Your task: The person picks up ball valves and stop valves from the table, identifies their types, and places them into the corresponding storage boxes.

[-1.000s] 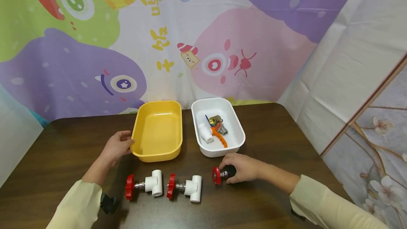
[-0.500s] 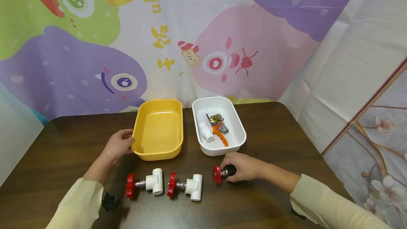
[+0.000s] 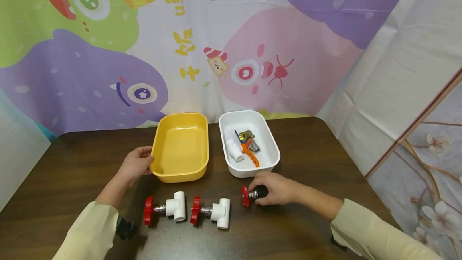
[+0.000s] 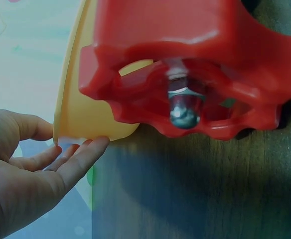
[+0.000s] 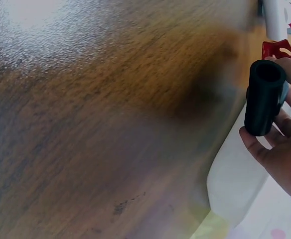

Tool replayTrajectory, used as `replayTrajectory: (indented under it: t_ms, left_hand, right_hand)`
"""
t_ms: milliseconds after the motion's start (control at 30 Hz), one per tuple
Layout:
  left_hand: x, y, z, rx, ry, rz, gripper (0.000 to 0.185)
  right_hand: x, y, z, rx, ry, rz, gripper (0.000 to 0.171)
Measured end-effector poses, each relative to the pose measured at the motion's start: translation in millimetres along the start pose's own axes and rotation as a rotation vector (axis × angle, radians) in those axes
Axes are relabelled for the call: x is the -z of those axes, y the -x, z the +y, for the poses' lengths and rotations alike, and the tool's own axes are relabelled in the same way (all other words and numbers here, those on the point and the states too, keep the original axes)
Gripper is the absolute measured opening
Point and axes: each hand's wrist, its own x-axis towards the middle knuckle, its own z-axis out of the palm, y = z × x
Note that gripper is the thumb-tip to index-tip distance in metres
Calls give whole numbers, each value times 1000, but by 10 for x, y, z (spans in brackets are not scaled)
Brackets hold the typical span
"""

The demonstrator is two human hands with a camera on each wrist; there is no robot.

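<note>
1. Gripping the black valve (image 3: 261, 191) by its body, the right hand (image 3: 276, 188) stands just in front of the white tray (image 3: 252, 173) in the head view. The valve's stem runs left to right, its red wheel (image 3: 244, 196) facing left; whether it touches the tabletop (image 3: 296, 228) I cannot tell. The left hand (image 3: 135, 165) pinches the left side of the yellow tray (image 3: 180, 177). Two white valves lie side by side near the front, the left one (image 3: 175, 207) and the right one (image 3: 218, 212), wheels also facing left. Only here do the white tray's contents show: an orange piece (image 3: 250, 155), a white fitting (image 3: 234, 150) and a brass-coloured part (image 3: 246, 135).

2. The left wrist view gives the left hand's underside: thumb at the tray's edge, the other fingers reaching below it, nearly straight. A big red handwheel (image 4: 225, 45) fills the foreground, hiding much of the tray, with a rounded metal stem end (image 4: 184, 112) at its centre.

3. The right wrist view shows what the hand mostly covers from above: the black body is a tube, close to upright in this view, its hollow end at the top. Fingertips press at both ends of it.
</note>
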Motion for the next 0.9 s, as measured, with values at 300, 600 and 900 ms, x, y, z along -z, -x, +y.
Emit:
replayTrajectory:
  t_ms: [300,600,900]
  left_hand:
    - [5,1,-2,-6,9,0,51]
    - [3,9,8,-1,10,5,51]
    - [1,-2,3,-5,5,7,51]
  right_hand:
    - [56,-26,-93,55,0,43,27]
    - [145,-85,-226,62,-21,69,26]
    - [226,-171,-301,81,-34,96,27]
